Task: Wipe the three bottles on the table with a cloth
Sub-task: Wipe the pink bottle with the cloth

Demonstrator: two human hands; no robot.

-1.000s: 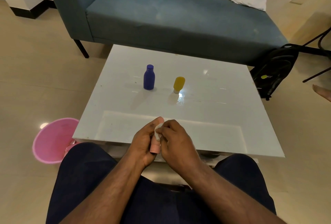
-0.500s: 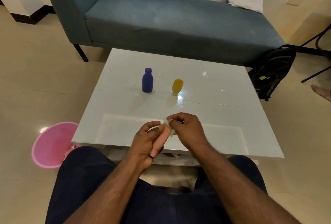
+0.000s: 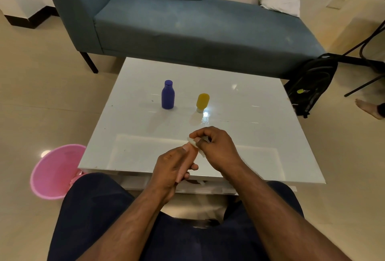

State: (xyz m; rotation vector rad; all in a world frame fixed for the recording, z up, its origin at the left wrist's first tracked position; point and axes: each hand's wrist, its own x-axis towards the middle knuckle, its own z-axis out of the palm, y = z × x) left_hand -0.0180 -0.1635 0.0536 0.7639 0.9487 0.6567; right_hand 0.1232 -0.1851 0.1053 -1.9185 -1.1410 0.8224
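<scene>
We're seeing warm, fairly dim indoor light, w/ a bright glare spot bouncing off the glossy white table (image 3: 239, 114) right beside the yellow bottle (image 3: 202, 102). Soft shadows are falling toward us from the yellow one and the blue bottle (image 3: 168, 96). Wide-angle distortion is bending the sofa (image 3: 187, 23) and floor edges. Center's sharp; we're noticing slight blur near the lap.

Blue sofa (image 3: 187, 27), pink bin (image 3: 55, 171) (floor, left), black backpack (image 3: 310, 83)
</scene>
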